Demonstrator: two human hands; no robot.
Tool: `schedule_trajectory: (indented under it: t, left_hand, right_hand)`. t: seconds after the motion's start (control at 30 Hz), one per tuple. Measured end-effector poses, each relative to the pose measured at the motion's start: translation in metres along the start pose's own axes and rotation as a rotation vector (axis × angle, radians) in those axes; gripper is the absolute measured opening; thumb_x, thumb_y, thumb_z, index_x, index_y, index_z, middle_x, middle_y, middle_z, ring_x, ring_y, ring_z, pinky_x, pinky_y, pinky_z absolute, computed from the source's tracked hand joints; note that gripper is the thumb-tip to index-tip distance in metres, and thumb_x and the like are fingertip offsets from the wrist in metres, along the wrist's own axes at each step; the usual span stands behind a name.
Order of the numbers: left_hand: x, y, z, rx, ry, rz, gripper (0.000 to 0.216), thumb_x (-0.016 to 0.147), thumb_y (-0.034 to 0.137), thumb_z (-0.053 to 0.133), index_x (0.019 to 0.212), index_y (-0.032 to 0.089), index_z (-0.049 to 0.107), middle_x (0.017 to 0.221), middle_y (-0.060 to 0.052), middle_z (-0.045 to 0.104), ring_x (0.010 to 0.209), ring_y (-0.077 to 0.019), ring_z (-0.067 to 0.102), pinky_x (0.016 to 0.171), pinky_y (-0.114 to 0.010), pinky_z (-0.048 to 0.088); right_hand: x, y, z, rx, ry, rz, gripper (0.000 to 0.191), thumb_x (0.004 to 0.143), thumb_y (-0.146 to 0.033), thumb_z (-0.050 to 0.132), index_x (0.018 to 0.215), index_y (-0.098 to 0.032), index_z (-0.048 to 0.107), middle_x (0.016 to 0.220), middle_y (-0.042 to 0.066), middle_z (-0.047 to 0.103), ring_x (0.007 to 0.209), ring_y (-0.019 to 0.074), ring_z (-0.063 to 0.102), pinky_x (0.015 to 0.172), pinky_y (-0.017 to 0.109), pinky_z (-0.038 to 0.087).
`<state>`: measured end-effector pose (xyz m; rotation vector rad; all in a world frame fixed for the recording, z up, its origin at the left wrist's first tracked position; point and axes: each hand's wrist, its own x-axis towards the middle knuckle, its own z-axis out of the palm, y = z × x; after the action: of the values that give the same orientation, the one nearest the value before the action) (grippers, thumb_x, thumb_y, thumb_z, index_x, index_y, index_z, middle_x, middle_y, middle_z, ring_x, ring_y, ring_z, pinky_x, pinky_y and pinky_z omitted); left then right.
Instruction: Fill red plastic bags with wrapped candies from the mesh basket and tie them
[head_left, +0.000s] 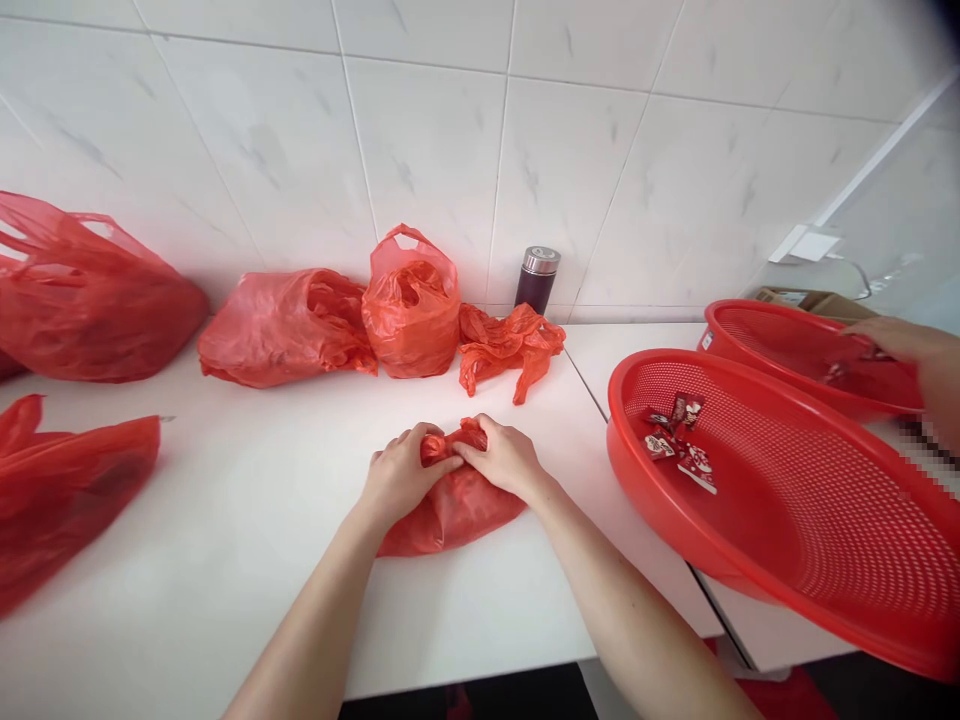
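Observation:
A small red plastic bag [450, 510] lies on the white counter [247, 520] right in front of me. My left hand [401, 470] and my right hand [504, 455] both grip its bunched top, fingers curled and pinching the plastic where the handles meet. The bag's filled body bulges toward me between my wrists. What is inside the bag is hidden.
Several red bags stand along the tiled wall: a large one [90, 290], a flat one [285, 325], an upright one [411, 305], a crumpled one [510, 345]. A dark flask [537, 278] stands behind. A red perforated basket [787, 500] holds several small packets [679, 440]. Another person's hand [892, 335] reaches into a second basket [802, 345].

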<state>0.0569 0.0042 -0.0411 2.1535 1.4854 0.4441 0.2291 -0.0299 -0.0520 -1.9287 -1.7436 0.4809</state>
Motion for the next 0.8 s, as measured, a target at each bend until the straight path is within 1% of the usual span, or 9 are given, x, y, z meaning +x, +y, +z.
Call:
schedule_trajectory:
  t: [0.07, 0.2, 0.3, 0.4, 0.47, 0.53, 0.6, 0.7, 0.8]
  left_hand:
    - [0.002, -0.001, 0.000, -0.039, -0.031, -0.003, 0.038, 0.075, 0.048, 0.065, 0.107, 0.030, 0.059, 0.107, -0.003, 0.068, 0.099, -0.0258, 0.062, 0.084, -0.035, 0.044]
    - [0.005, -0.004, -0.004, -0.137, -0.059, -0.040, 0.038, 0.071, 0.046, 0.068, 0.105, 0.029, 0.061, 0.101, -0.003, 0.070, 0.095, -0.0270, 0.064, 0.082, -0.038, 0.047]
    - [0.004, -0.007, -0.011, -0.313, -0.098, -0.030, 0.044, 0.074, 0.053, 0.063, 0.110, 0.027, 0.064, 0.106, -0.004, 0.071, 0.098, -0.0248, 0.065, 0.084, -0.034, 0.050]
    - [0.005, -0.013, -0.018, -0.483, -0.092, -0.042, 0.055, 0.087, 0.061, 0.039, 0.117, 0.022, 0.064, 0.109, -0.006, 0.071, 0.099, -0.0221, 0.066, 0.085, -0.031, 0.051]
    - [0.008, -0.019, -0.020, -0.514, -0.027, -0.081, 0.061, 0.090, 0.061, 0.028, 0.116, 0.021, 0.066, 0.106, -0.007, 0.072, 0.098, -0.0219, 0.066, 0.085, -0.031, 0.051]
    - [0.013, -0.026, -0.020, -0.511, 0.066, -0.126, 0.060, 0.090, 0.061, 0.028, 0.107, 0.021, 0.069, 0.102, -0.006, 0.072, 0.097, -0.0228, 0.065, 0.087, -0.032, 0.049]
    - [0.018, -0.033, -0.019, -0.483, 0.170, -0.186, 0.058, 0.088, 0.062, 0.033, 0.093, 0.019, 0.071, 0.090, -0.007, 0.072, 0.093, -0.0251, 0.065, 0.086, -0.034, 0.048]
    - [0.022, -0.042, -0.020, -0.434, 0.311, -0.288, 0.057, 0.084, 0.064, 0.038, 0.070, 0.016, 0.065, 0.063, -0.008, 0.064, 0.078, -0.0286, 0.063, 0.075, -0.038, 0.048]
    - [0.019, -0.046, -0.026, -0.442, 0.395, -0.292, 0.055, 0.085, 0.063, 0.036, 0.068, 0.017, 0.062, 0.061, -0.007, 0.063, 0.072, -0.0268, 0.063, 0.067, -0.036, 0.049]
  right_hand:
    - [0.002, 0.000, 0.001, -0.026, -0.020, 0.014, 0.023, 0.082, -0.045, 0.060, 0.092, -0.026, 0.053, 0.086, -0.001, 0.069, 0.078, 0.0192, 0.064, 0.064, 0.026, 0.038]
    - [0.004, 0.003, 0.000, 0.037, -0.012, 0.042, 0.021, 0.079, -0.040, 0.064, 0.092, -0.026, 0.055, 0.087, -0.001, 0.069, 0.080, 0.0192, 0.063, 0.068, 0.027, 0.039]
    - [0.005, 0.007, -0.002, 0.378, 0.056, 0.034, 0.026, 0.079, -0.049, 0.062, 0.084, -0.024, 0.058, 0.083, -0.001, 0.066, 0.081, 0.0178, 0.061, 0.072, 0.027, 0.042]
    - [0.009, 0.012, -0.002, 0.730, 0.199, 0.063, 0.037, 0.083, -0.055, 0.054, 0.068, -0.021, 0.051, 0.068, -0.003, 0.057, 0.070, 0.0149, 0.056, 0.067, 0.026, 0.042]
    - [0.013, 0.014, -0.002, 0.821, 0.282, 0.099, 0.039, 0.084, -0.056, 0.050, 0.066, -0.022, 0.046, 0.064, -0.004, 0.051, 0.063, 0.0131, 0.051, 0.062, 0.025, 0.041]
    - [0.017, 0.016, -0.002, 0.884, 0.346, 0.141, 0.039, 0.086, -0.057, 0.044, 0.070, -0.023, 0.042, 0.062, -0.005, 0.046, 0.057, 0.0117, 0.046, 0.057, 0.024, 0.040]
    - [0.020, 0.017, -0.004, 0.961, 0.425, 0.190, 0.037, 0.088, -0.058, 0.040, 0.072, -0.023, 0.038, 0.060, -0.006, 0.041, 0.052, 0.0104, 0.042, 0.051, 0.023, 0.038]
    - [0.023, 0.019, -0.008, 1.056, 0.530, 0.231, 0.037, 0.088, -0.057, 0.039, 0.073, -0.024, 0.035, 0.060, -0.007, 0.036, 0.048, 0.0090, 0.037, 0.049, 0.022, 0.035]
    - [0.024, 0.025, -0.016, 1.132, 0.598, 0.236, 0.039, 0.087, -0.059, 0.042, 0.071, -0.023, 0.035, 0.059, -0.007, 0.034, 0.048, 0.0085, 0.034, 0.047, 0.022, 0.032]
